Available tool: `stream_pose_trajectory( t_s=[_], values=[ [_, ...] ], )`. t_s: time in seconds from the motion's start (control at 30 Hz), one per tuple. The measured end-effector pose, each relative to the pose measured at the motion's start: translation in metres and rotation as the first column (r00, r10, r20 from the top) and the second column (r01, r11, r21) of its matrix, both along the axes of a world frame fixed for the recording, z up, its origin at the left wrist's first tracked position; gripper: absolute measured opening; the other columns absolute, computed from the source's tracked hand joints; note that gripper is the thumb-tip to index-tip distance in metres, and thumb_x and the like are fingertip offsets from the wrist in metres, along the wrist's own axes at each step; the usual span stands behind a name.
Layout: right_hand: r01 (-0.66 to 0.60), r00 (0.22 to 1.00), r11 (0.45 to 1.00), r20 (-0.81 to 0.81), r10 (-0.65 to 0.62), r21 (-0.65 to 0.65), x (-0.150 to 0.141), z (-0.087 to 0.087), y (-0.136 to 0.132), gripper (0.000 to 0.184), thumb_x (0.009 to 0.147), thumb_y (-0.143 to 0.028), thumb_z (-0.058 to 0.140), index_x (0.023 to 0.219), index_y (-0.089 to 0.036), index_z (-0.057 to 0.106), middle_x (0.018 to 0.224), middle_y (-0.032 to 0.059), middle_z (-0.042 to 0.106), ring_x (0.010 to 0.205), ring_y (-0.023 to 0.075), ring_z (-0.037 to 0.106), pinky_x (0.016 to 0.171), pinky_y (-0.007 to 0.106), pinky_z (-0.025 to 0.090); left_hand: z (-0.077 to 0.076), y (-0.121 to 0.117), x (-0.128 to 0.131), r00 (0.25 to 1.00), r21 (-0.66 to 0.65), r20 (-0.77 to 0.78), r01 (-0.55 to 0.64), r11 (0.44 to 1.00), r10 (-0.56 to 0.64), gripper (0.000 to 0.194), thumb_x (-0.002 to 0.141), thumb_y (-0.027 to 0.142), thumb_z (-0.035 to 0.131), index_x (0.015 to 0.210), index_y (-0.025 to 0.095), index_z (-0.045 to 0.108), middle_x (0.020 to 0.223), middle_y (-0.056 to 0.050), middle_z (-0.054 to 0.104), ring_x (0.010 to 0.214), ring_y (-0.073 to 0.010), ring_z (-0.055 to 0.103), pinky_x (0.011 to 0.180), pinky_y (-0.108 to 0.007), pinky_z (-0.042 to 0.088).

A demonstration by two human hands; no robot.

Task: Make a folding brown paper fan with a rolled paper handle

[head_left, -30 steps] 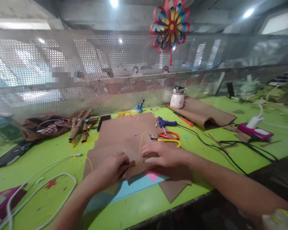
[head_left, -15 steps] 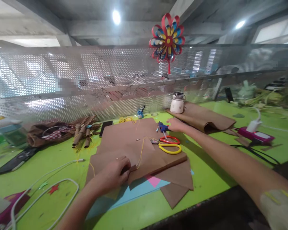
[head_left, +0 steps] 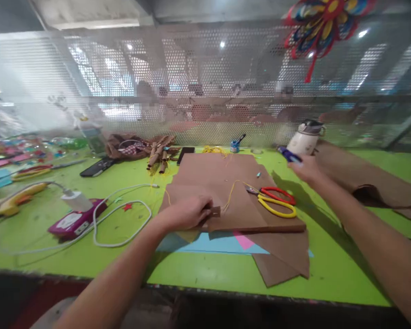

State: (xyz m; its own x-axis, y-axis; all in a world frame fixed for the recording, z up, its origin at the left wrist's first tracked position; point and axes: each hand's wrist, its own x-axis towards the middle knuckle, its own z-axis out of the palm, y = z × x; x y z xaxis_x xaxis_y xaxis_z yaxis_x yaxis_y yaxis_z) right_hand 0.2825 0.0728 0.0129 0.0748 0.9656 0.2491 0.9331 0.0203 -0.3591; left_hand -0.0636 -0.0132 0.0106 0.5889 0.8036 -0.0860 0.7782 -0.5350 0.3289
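From where I stand, the green table (head_left: 198,266) spreads beneath both hands, with a perforated screen (head_left: 198,87) rising beyond them. A stack of brown paper (head_left: 222,167) lies under the left hand (head_left: 193,211), its front edge overlapping a light blue sheet (head_left: 205,243) on the near side of that hand. A folded length of brown paper (head_left: 390,171) stretches to the right of the right hand (head_left: 306,169). Just beyond the right hand stands a pale bottle (head_left: 302,139) with a dark lid; well left of the left hand sits a purple power block (head_left: 70,224). Between the two grips, scissors (head_left: 264,198) with one red and one yellow handle rest on the stack. The right hand is closed round a blue glue gun (head_left: 288,154), blurred, held above the table. The left fingers are pinched narrow on a small brown piece (head_left: 216,211), which pokes out to their right against the paper. Beside it, thin yellow thread (head_left: 230,196) curves away toward the scissors.
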Motion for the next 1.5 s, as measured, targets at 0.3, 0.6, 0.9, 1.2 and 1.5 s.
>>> stream_pose_trajectory(
  t_s=[0.3,0.6,0.9,1.2,1.5],
  values=[
    [-0.615,0.657,0.779,-0.626,0.420,-0.123,-0.057,0.009,-0.093,0.042,0.087,-0.054,0.045,0.081,-0.019,0.067,0.083,0.0071,0.068,0.079,0.0209,0.064,0.074,0.031,0.050,-0.005,0.001,0.003,0.997,0.113,0.025,0.065,0.991,-0.068,0.010,0.084,0.024,0.047,0.084,0.017,0.055,0.076,-0.002,0.062,0.059,-0.0122,0.051,0.053,-0.024,0.035],
    [-0.640,0.723,0.743,-0.480,0.497,-0.195,-0.067,-0.010,-0.104,0.044,0.092,-0.051,0.036,0.077,-0.021,0.065,0.081,0.0051,0.065,0.081,0.0204,0.060,0.068,0.029,0.047,-0.006,0.002,0.004,0.998,0.112,0.022,0.062,0.992,-0.065,0.006,0.081,0.021,0.049,0.081,0.018,0.054,0.077,-0.003,0.061,0.064,-0.0133,0.052,0.054,-0.024,0.033],
    [-0.633,0.729,0.761,-0.438,0.526,-0.140,-0.074,-0.012,-0.104,0.050,0.093,-0.050,0.035,0.060,-0.020,0.059,0.066,0.0035,0.060,0.064,0.0157,0.056,0.060,0.026,0.046,-0.004,0.001,0.004,0.998,0.115,0.017,0.061,0.992,-0.064,0.004,0.081,0.020,0.051,0.079,0.018,0.053,0.077,-0.002,0.061,0.062,-0.0129,0.051,0.053,-0.024,0.033],
    [-0.650,0.714,0.743,-0.462,0.526,-0.159,-0.076,-0.011,-0.106,0.048,0.093,-0.050,0.035,0.061,-0.020,0.054,0.061,0.0015,0.054,0.059,0.0137,0.051,0.057,0.025,0.043,-0.009,0.002,0.003,0.998,0.133,0.026,0.057,0.989,-0.061,0.005,0.082,0.022,0.050,0.081,0.019,0.053,0.079,-0.002,0.061,0.063,-0.0130,0.051,0.054,-0.024,0.031],
    [-0.661,0.685,0.731,-0.534,0.495,-0.171,-0.077,-0.014,-0.104,0.044,0.093,-0.049,0.036,0.070,-0.018,0.058,0.068,0.0027,0.059,0.064,0.0136,0.054,0.061,0.025,0.044,-0.008,0.002,0.003,0.997,0.141,0.031,0.067,0.988,-0.072,0.006,0.082,0.023,0.050,0.081,0.018,0.053,0.077,-0.001,0.060,0.061,-0.0122,0.050,0.052,-0.024,0.030]
  ],
)
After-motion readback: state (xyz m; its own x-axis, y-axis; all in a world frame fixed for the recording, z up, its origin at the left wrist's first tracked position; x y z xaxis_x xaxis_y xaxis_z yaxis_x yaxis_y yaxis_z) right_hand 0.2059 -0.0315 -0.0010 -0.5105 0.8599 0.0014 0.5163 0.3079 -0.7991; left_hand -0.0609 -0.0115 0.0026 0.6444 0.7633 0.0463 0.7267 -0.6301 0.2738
